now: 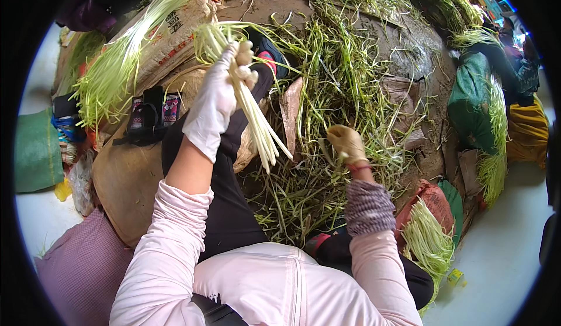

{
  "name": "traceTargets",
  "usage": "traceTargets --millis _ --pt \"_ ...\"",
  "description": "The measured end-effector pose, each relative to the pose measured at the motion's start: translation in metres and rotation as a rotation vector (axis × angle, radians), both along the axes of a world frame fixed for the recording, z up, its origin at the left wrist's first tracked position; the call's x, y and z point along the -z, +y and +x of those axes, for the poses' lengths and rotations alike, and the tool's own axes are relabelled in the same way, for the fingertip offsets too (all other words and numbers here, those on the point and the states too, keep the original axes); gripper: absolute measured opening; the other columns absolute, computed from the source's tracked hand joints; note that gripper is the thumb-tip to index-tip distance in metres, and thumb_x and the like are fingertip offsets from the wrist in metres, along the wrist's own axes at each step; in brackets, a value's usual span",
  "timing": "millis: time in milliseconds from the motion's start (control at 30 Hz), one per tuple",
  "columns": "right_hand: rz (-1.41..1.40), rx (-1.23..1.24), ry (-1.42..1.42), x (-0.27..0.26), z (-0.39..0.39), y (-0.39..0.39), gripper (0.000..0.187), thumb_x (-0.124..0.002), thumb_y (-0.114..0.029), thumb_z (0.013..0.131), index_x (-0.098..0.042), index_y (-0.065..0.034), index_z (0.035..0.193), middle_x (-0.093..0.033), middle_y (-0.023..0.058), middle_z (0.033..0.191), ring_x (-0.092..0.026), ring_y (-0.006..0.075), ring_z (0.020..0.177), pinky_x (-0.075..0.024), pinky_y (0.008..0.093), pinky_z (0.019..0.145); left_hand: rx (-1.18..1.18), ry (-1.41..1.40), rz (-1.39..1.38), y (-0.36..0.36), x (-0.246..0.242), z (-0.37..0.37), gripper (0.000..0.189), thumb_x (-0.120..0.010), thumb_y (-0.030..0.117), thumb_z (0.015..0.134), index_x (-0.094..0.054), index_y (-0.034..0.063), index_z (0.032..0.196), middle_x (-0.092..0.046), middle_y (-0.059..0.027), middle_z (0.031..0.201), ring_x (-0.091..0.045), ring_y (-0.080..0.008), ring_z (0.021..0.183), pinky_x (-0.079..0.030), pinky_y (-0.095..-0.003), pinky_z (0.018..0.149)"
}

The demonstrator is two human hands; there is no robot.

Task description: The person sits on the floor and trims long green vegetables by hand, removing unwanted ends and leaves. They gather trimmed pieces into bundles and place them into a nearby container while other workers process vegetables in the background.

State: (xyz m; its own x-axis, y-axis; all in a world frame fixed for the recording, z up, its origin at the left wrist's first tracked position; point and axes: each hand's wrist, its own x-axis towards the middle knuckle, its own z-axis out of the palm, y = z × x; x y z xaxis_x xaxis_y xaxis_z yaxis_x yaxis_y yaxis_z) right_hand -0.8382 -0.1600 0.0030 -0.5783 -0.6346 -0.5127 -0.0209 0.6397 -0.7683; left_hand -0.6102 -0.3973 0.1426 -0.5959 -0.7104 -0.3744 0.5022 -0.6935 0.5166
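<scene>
My left hand (214, 100), in a thin white glove, grips a bunch of long pale stalks (258, 128). Their whitish ends point down and to the right, and greener, leafy ends curl out above the fist. My right hand (348, 144) wears a tan glove and is apart from the bunch, over a heap of loose green leaves and stems (337, 67). Its fingers are curled and blurred; whether anything is between them cannot be made out.
A larger stalk bundle (131, 49) lies on a printed sack (175, 41) at left, near a phone (152, 102). More stalks (427, 234) rest against a red sack (427, 199) at right. Another person (521, 71) sits beyond a green sack (471, 100).
</scene>
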Motion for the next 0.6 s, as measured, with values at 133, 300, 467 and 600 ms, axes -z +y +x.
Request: traceTargets --millis 133,300,467,600 --pt "0.408 -0.587 0.590 0.043 0.050 -0.047 0.025 -0.064 -0.036 0.085 -0.071 -0.0124 0.091 -0.070 0.0120 0.091 -0.068 0.0242 0.084 -0.0539 0.0380 0.076 0.094 -0.078 0.090 0.017 0.010 -0.013 0.028 -0.062 0.027 0.092 -0.062 0.0114 0.115 -0.067 0.0007 0.091 -0.054 -0.0070 0.055 -0.054 -0.0301 0.066" --pt "0.340 -0.299 0.365 0.030 0.037 -0.034 0.022 -0.066 -0.018 0.079 -0.074 -0.0102 0.098 -0.072 0.0096 0.093 -0.069 0.0208 0.079 -0.0547 0.0340 0.074 0.126 -0.075 0.071 0.020 0.016 -0.006 0.030 -0.062 0.025 0.093 -0.060 0.0094 0.119 -0.065 0.0032 0.086 -0.054 -0.0059 0.058 -0.053 -0.0289 0.070" --pt "-0.661 0.244 -0.318 -0.079 -0.032 0.025 0.010 -0.070 -0.017 0.086 -0.070 -0.0105 0.094 -0.069 0.0021 0.081 -0.054 0.0039 0.054 -0.0445 0.0190 0.043 0.132 -0.018 0.038 0.022 0.016 -0.001 0.033 -0.061 0.025 0.093 -0.058 0.0083 0.121 -0.063 0.0039 0.086 -0.055 -0.0060 0.060 -0.055 -0.0291 0.070" --pt "-0.686 0.202 -0.330 -0.118 -0.032 0.037 0.019 -0.065 -0.015 0.090 -0.069 -0.0109 0.108 -0.070 0.0019 0.084 -0.057 0.0025 0.056 -0.0432 0.0159 0.041 0.183 -0.017 0.071 0.028 0.019 -0.005 0.033 -0.060 0.025 0.094 -0.058 0.0082 0.122 -0.063 0.0035 0.085 -0.055 -0.0071 0.060 -0.054 -0.0293 0.070"
